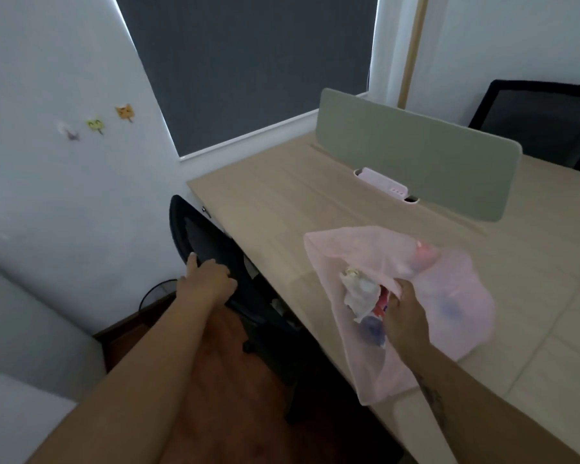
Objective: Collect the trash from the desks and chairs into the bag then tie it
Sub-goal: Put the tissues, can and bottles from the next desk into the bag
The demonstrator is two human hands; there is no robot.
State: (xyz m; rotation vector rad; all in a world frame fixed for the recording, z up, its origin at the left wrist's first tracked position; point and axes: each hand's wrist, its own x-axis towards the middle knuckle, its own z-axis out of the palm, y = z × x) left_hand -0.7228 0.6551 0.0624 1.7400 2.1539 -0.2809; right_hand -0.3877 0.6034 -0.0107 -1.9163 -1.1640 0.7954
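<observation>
Both hands grip: left hand [205,277] clamped on black chair [215,249] back, right hand [404,316] pinching thin pink bag [449,296] on wooden counter [282,209].

no text, label or number can be read anywhere; print on the crumpled wrappers [370,301] inside the pink bag [449,296] is too blurred.

— What carries everything here?

— A pale wood-grain surface [265,209], running from the window corner toward the right edge of the view.

— And what lies on it?

— A sage-green divider panel [422,152] stands upright across it. Just beside the panel's foot, a white and pink cable box [384,185] sits in a slot. Nearer, a thin pink bag [449,296] with crumpled trash [362,293] inside rests near the front edge.

— Anything else?

— The rest is bare wood.
</observation>
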